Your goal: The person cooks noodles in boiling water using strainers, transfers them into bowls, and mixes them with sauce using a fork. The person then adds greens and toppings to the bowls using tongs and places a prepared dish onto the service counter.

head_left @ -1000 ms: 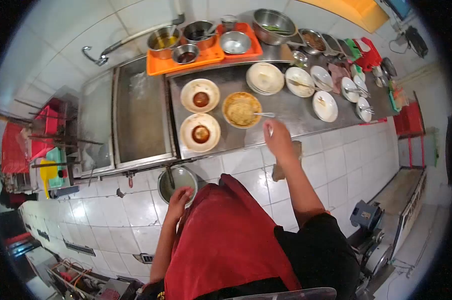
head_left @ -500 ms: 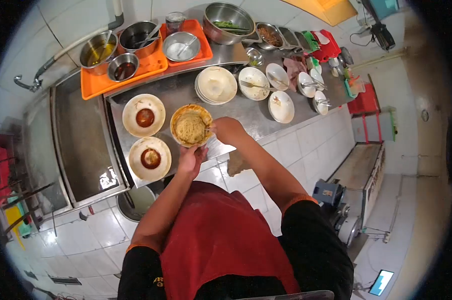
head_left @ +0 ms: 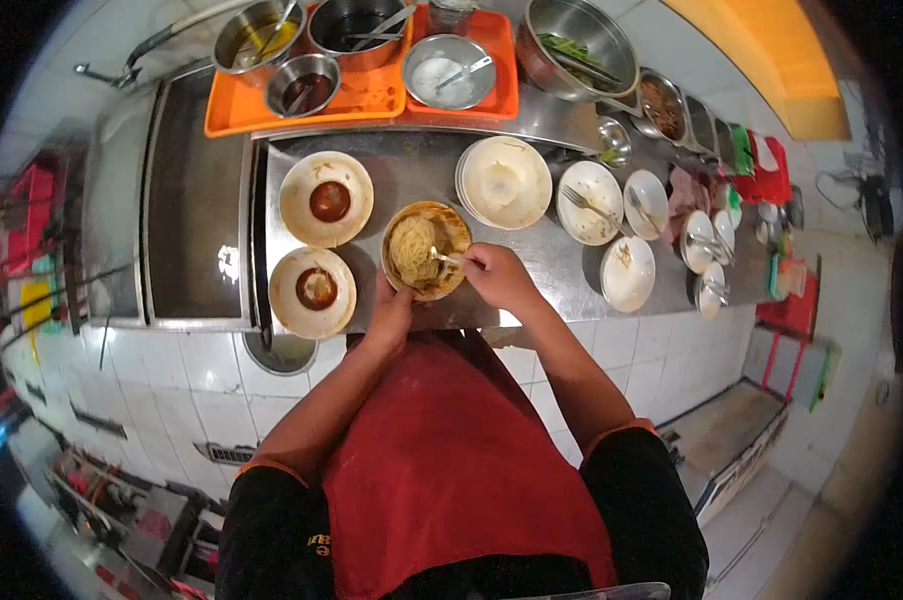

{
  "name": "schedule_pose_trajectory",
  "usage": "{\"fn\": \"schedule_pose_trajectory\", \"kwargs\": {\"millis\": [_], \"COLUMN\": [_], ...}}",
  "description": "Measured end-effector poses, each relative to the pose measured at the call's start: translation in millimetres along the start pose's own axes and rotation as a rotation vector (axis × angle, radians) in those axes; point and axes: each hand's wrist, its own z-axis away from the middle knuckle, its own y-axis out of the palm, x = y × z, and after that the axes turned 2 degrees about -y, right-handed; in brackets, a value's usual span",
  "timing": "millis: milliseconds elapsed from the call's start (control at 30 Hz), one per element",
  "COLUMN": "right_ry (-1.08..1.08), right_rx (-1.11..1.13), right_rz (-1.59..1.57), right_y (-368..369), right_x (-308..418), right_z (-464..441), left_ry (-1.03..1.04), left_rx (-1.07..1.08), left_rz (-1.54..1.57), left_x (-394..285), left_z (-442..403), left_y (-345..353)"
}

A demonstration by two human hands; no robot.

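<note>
My left hand [head_left: 391, 312] grips the near left rim of a bowl of noodles [head_left: 412, 250], its inside smeared with brown sauce. In my right hand [head_left: 498, 277] is the handle of a metal utensil [head_left: 446, 258], whose end rests in the noodles. To the left are two white bowls, one farther back [head_left: 301, 197] and one nearer [head_left: 289, 290], each with a dark red sauce at its bottom. A stack of pale bowls [head_left: 504, 183] stands just behind and to the right of the noodle bowl.
Orange trays [head_left: 371, 100] at the back hold metal pots and a bowl of white powder [head_left: 449, 72]. A large steel bowl [head_left: 577, 48] holds greens. Several used bowls with cutlery, such as one with a fork [head_left: 586, 200], stand right. A steel basin [head_left: 199, 200] lies left.
At first both hands were off the bowl; they then took hold of it and the utensil. Since the middle frame, the noodles have been turned and the bowl has tilted. The view has also shifted.
</note>
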Motion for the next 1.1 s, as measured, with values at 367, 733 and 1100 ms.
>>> {"fn": "schedule_pose_trajectory", "kwargs": {"millis": [367, 733, 1100], "right_ry": [-0.518, -0.367, -0.435], "right_rx": [0.063, 0.065, -0.398], "right_rz": [0.566, 0.286, 0.679], "right_y": [-108.7, -126.9, -178.8], "right_x": [47.7, 25.3, 59.1], "right_z": [69.8, 82.6, 143.2], "left_ry": [0.247, 0.53, 0.275], "left_rx": [-0.11, -0.014, 0.106], "left_rz": [-0.216, -0.099, -0.002], "left_x": [43.5, 21.2, 13.9], "left_z": [17.7, 55.6, 1.8], "left_y": [-1.0, 91.2, 84.3]}}
